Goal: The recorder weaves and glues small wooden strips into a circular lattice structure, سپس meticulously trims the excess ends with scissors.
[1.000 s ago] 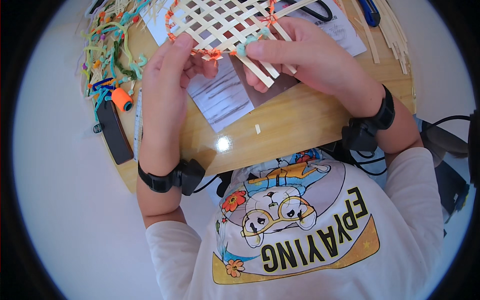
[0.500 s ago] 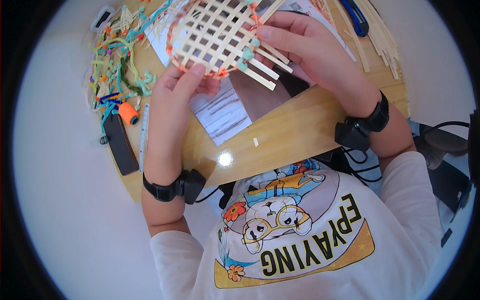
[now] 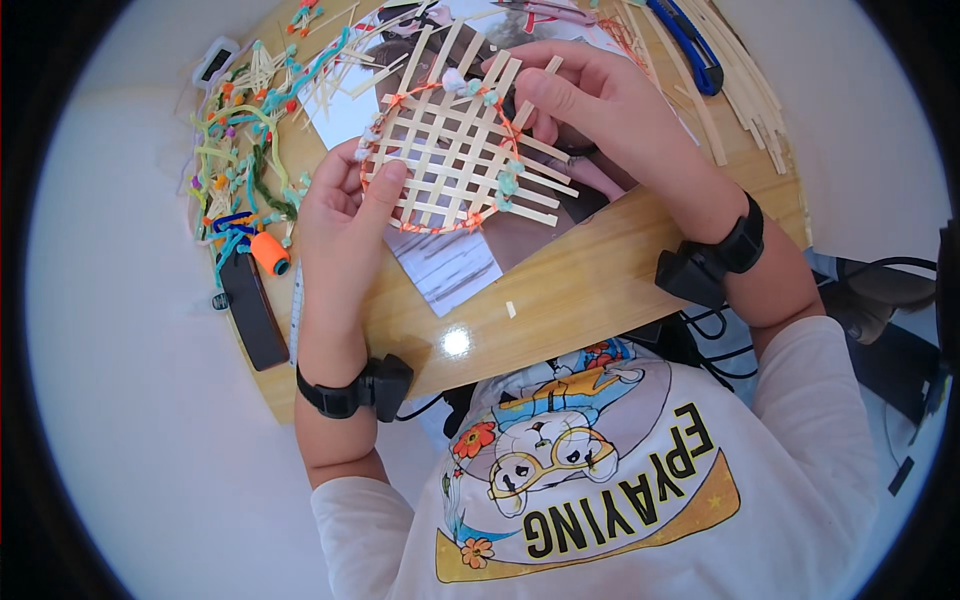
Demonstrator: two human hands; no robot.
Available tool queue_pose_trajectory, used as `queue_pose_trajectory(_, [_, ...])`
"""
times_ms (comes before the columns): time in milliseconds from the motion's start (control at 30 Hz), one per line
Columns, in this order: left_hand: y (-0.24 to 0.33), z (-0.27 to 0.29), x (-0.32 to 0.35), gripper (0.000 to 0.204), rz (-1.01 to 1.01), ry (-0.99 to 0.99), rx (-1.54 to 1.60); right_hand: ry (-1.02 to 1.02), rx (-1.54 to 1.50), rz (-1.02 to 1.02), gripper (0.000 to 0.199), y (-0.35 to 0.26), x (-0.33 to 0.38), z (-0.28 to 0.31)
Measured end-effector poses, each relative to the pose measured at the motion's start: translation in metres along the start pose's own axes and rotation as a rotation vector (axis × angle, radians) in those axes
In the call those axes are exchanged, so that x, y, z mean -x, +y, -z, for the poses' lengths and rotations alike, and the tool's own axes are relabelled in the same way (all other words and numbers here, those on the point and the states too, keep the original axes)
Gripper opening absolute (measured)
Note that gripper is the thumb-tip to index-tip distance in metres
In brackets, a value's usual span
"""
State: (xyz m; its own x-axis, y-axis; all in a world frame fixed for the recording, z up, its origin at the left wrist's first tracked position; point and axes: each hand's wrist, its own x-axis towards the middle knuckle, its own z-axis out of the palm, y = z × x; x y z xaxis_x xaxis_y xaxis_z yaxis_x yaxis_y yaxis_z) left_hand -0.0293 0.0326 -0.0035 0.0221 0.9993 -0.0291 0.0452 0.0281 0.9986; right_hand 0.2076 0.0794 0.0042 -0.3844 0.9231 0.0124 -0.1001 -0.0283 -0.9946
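While left fingers pinch the woven lattice, right fingers have shifted, pinching a strip.

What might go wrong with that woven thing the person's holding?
Pale, flat, wood-like strip ends stick out past the orange edge of the round, pale woven disc, so one might snag or snap. The left hand grips one side, so a hard tug from the right hand could warp it. The long blue utility knife lies nearby and might get bumped.
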Motion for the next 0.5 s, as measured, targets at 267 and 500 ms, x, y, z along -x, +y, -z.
queue_pose_trajectory(267, [0.003,-0.008,0.003,0.032,-0.062,0.096,0.148,0.067,-0.075,-0.035,0.022,0.000,0.000,-0.001])
queue_pose_trajectory(500, [-0.001,-0.014,0.009,0.028,0.061,-0.015,0.115,0.039,-0.172,-0.062,0.024,0.002,0.001,-0.002])
